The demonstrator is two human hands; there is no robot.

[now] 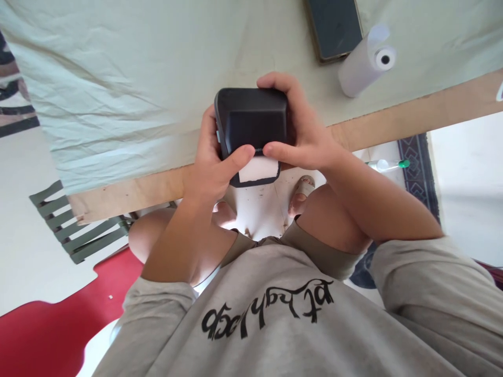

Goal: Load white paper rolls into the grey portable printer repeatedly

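Observation:
Between both hands, over the table's near edge, is a black portable receipt printer (255,125). White paper (259,169) shows at its end nearest my body. My left hand (214,162) grips the left side, its thumb on the front by the paper and its other fingers mostly hidden behind. On the opposite side, my right hand (306,128) holds the printer with the thumb at the lower right and a finger over the top right corner. Both thumb tips lie close to the strip where the paper shows. A white paper roll (356,70) lies on the table to the right.
A dark phone (336,26) lies beside the roll. Pale green cloth (129,78) covers the table, whose bare wooden edge (129,195) runs above my knees. A green slatted chair (74,225) and a red seat (78,314) are at left; a green-capped bottle (387,165) is at right.

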